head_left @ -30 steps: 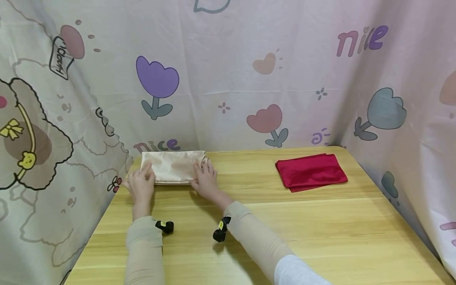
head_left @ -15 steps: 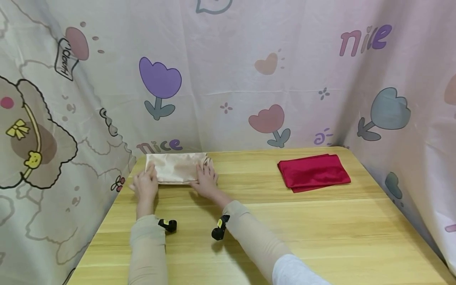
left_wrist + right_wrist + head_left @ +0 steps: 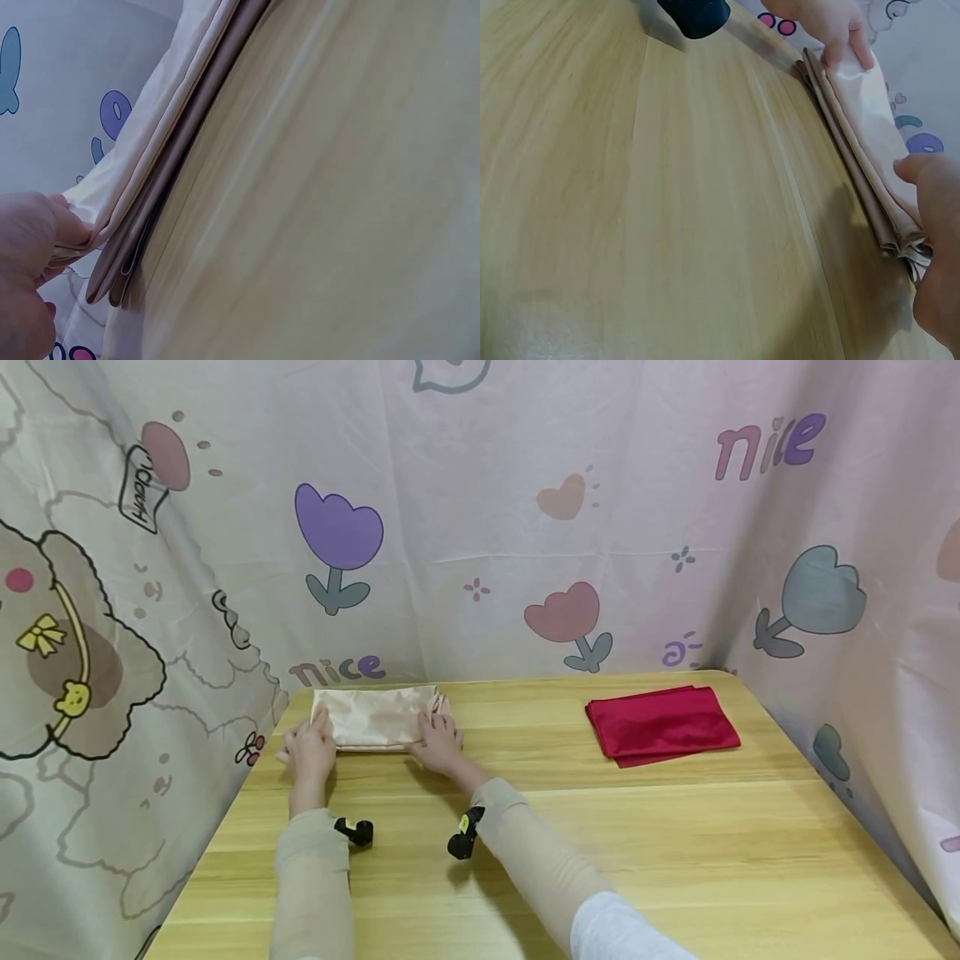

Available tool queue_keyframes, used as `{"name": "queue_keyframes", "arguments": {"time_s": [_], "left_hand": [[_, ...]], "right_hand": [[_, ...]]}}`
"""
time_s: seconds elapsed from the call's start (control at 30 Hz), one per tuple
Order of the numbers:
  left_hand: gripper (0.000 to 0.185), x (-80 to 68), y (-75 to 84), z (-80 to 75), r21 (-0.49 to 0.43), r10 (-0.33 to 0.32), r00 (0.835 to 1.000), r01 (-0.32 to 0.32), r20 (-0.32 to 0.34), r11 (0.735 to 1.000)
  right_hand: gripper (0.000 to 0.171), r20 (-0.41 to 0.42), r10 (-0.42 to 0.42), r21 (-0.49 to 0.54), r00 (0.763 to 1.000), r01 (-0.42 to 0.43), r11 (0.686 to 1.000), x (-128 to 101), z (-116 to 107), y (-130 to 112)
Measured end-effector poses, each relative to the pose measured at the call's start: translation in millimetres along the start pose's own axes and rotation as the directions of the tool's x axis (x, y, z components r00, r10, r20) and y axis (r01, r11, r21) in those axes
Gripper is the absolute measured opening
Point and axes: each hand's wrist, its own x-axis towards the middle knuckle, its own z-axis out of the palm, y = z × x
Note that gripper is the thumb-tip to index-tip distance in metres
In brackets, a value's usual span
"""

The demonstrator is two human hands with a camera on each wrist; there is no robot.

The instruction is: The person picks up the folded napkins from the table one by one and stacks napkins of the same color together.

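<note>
A folded cream satin cloth [image 3: 378, 718] lies in several layers at the table's back left. My left hand [image 3: 311, 752] pinches its left end. Seen from the left wrist, the thumb presses on the upper layers [image 3: 154, 131], with fingers underneath; the lower layers hang a little apart below. At the right end, my right hand [image 3: 438, 743] holds the cloth, fingers over the top and thumb by the front edge. The right wrist view shows bunched folds [image 3: 911, 244] beside that hand, most of its fingers hidden.
A folded dark red cloth [image 3: 663, 724] lies at the back right of the wooden table [image 3: 600, 843]. Patterned curtains [image 3: 465, 527] stand behind the table and along both sides. Black wrist cameras [image 3: 354, 832] stick out from the sleeves.
The view has shifted slightly. My left hand has moved a little to the right and come closer onto the cloth's left end. My right hand stays at the right end.
</note>
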Motion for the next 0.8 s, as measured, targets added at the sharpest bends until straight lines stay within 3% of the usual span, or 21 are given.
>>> {"name": "queue_keyframes", "arguments": {"time_s": [0.27,0.43,0.67,0.8], "left_hand": [[0.065,5.4,-2.5,-1.5,0.086,-0.010,0.997,0.003,0.080,0.996],[0.067,8.7,-5.5,-3.0,0.131,-0.012,0.990,-0.007,0.142,0.991],[0.082,8.6,-9.1,-8.3,0.152,-0.032,0.960,-0.010,0.276,0.988],[0.091,8.1,-13.0,-11.2,0.184,-0.034,0.945,-0.028,0.326,0.983]], "right_hand": [[0.072,0.031,-0.008,-0.075,0.999,0.011,0.997,-4,-1,6],[0.070,0.023,-0.002,-0.195,1.000,0.006,0.981,-6,-2,5],[0.078,0.081,-0.008,-0.361,0.997,0.036,0.932,-8,0,3],[0.078,0.101,-0.019,-0.388,0.995,0.057,0.920,-10,1,4]]}}
